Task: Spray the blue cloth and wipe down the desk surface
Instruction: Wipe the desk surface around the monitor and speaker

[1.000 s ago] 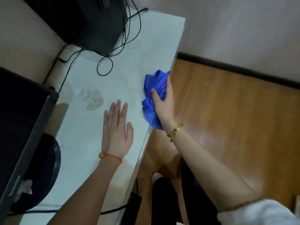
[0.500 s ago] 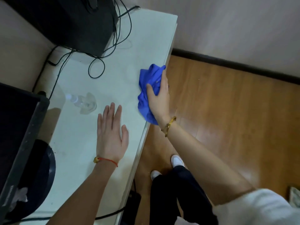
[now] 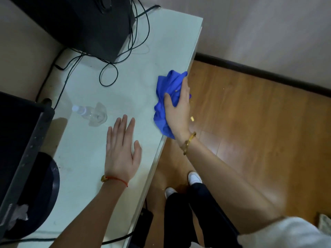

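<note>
A crumpled blue cloth point(image 3: 166, 86) lies on the right edge of the pale desk point(image 3: 86, 151), partly hanging over it. My right hand point(image 3: 178, 111) presses on the cloth, thumb hooked into its folds, fingers laid along its outer side. My left hand point(image 3: 121, 149) rests flat on the desk with fingers straight, a little left of the cloth. A clear spray bottle point(image 3: 87, 112) lies on its side on the desk, beyond my left hand. Small yellow crumbs point(image 3: 192, 119) hang in the air just off the desk edge by my right wrist.
A black computer case point(image 3: 80, 24) stands at the desk's far end with black cables point(image 3: 109, 72) looping over the surface. A dark monitor point(image 3: 19, 140) and its round base point(image 3: 44, 190) fill the left. Wooden floor point(image 3: 250, 122) and my feet point(image 3: 194, 178) lie to the right.
My right hand and the cloth slid a little toward the desk's edge, and crumbs now fall off it. My left hand stayed flat on the desk.
</note>
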The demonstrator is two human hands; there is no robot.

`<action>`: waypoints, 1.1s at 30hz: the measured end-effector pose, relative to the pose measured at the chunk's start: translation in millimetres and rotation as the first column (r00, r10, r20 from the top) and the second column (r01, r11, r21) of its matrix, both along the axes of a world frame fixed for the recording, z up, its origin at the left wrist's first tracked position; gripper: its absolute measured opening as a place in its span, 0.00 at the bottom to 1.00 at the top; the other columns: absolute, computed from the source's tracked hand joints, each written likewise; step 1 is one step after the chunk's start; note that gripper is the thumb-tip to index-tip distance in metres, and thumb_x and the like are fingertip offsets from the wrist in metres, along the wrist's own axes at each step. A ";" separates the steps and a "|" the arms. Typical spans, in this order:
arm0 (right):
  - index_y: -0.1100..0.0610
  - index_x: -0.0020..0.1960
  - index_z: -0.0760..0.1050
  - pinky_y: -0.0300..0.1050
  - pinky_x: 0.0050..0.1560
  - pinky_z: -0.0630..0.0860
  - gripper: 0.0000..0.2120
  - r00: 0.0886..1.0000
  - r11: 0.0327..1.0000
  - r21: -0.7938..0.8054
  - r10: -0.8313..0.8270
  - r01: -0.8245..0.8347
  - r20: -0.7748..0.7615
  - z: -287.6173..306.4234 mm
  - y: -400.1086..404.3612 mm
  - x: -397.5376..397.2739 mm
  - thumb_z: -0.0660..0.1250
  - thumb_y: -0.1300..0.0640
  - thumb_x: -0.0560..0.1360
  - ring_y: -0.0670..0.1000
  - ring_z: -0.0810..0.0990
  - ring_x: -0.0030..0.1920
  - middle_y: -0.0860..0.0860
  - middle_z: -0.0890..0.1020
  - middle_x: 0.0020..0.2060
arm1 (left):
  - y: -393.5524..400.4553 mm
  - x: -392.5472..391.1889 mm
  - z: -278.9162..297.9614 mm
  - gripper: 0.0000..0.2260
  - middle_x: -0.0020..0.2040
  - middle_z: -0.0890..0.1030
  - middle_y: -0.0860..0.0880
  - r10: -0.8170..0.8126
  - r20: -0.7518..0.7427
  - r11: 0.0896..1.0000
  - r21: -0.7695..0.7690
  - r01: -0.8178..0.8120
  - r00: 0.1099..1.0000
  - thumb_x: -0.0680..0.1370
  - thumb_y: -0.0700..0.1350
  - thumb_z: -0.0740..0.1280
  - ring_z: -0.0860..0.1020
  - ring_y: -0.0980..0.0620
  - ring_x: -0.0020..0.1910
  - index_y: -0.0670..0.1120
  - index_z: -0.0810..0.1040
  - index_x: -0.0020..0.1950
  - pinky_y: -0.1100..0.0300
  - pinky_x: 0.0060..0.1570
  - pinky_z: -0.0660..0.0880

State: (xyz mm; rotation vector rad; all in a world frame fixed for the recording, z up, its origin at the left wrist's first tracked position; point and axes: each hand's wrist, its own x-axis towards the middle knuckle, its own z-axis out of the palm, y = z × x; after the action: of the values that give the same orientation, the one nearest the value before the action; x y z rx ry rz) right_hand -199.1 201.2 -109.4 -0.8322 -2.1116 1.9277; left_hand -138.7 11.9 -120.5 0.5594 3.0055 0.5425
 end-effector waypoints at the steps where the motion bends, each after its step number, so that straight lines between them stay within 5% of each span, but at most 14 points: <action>1: 0.55 0.81 0.51 0.53 0.79 0.56 0.33 0.999 0.999 -0.007 0.033 -0.033 0.003 -1.4 -11.4 16.6 0.62 0.58 0.80 0.50 0.56 0.79 0.49 0.61 0.78 | 0.1 0.0 0.2 0.27 0.81 0.59 0.43 0.001 -0.002 1.000 0.000 -0.001 1.000 0.80 0.45 0.54 0.55 0.44 0.81 0.42 0.60 0.80 0.40 0.78 0.53; 6: 0.53 0.82 0.47 0.38 0.79 0.42 0.34 0.977 0.978 0.030 0.208 -0.207 -0.046 -6.1 -35.1 77.0 0.62 0.59 0.82 0.43 0.41 0.80 0.45 0.48 0.81 | -0.3 -1.1 -0.2 0.27 0.81 0.59 0.43 -0.002 -0.001 1.000 -0.003 0.002 1.000 0.80 0.45 0.54 0.55 0.44 0.81 0.41 0.61 0.80 0.40 0.78 0.53; 13: 0.51 0.81 0.50 0.54 0.78 0.60 0.35 0.999 0.998 -0.070 0.000 -0.003 -0.040 -10.1 13.6 -13.8 0.64 0.58 0.80 0.49 0.60 0.78 0.48 0.60 0.79 | 1.5 -0.6 1.5 0.27 0.81 0.59 0.43 0.007 0.005 1.000 -0.011 -0.007 1.000 0.80 0.45 0.54 0.55 0.45 0.81 0.42 0.61 0.80 0.40 0.78 0.53; 18: 0.44 0.81 0.46 0.57 0.77 0.61 0.37 0.993 0.991 -0.060 0.118 -0.119 -0.023 -16.5 -14.6 38.3 0.63 0.49 0.79 0.51 0.57 0.79 0.48 0.59 0.79 | 5.4 -5.3 3.3 0.27 0.81 0.60 0.43 0.005 0.015 1.000 -0.007 -0.005 1.000 0.79 0.44 0.54 0.56 0.44 0.81 0.41 0.61 0.80 0.42 0.78 0.54; 22: 0.48 0.81 0.48 0.56 0.77 0.61 0.36 0.990 0.989 -0.052 0.138 -0.139 -0.025 -21.1 30.0 -17.4 0.63 0.52 0.81 0.52 0.61 0.78 0.49 0.62 0.78 | 24.8 -39.5 2.8 0.27 0.81 0.59 0.42 -0.004 0.015 1.000 -0.010 0.004 1.000 0.80 0.44 0.53 0.55 0.44 0.81 0.41 0.60 0.80 0.43 0.79 0.51; 26: 0.52 0.81 0.49 0.43 0.69 0.69 0.34 0.997 0.997 -0.020 0.073 -0.074 -0.014 -14.7 83.4 -95.1 0.64 0.56 0.81 0.51 0.71 0.71 0.50 0.69 0.74 | 59.0 -83.1 0.0 0.28 0.82 0.56 0.43 -0.002 0.025 1.000 -0.021 0.003 1.000 0.81 0.45 0.52 0.52 0.46 0.82 0.44 0.57 0.82 0.44 0.80 0.48; 30: 0.51 0.81 0.50 0.50 0.75 0.65 0.34 0.996 0.996 -0.053 0.073 -0.075 -0.050 -15.0 68.9 -74.9 0.63 0.56 0.81 0.51 0.66 0.75 0.50 0.65 0.77 | 79.2 -102.6 -4.6 0.28 0.82 0.55 0.44 0.029 0.025 0.998 -0.047 -0.028 0.999 0.80 0.46 0.51 0.51 0.45 0.82 0.45 0.56 0.82 0.44 0.80 0.47; 33: 0.49 0.81 0.48 0.45 0.77 0.59 0.35 0.991 0.989 -0.069 0.132 -0.133 -0.026 -17.9 49.1 -38.8 0.63 0.54 0.81 0.47 0.59 0.77 0.49 0.60 0.78 | 80.4 -101.0 -4.2 0.28 0.82 0.57 0.44 0.027 0.008 0.998 -0.053 -0.026 1.000 0.81 0.46 0.51 0.53 0.45 0.82 0.44 0.58 0.81 0.41 0.79 0.50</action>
State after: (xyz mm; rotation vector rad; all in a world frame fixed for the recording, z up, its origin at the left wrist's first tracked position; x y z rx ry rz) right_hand -237.9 250.3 -127.2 -0.6963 -2.1477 2.0781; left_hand -239.6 92.3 -124.6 0.5133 3.0126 0.4640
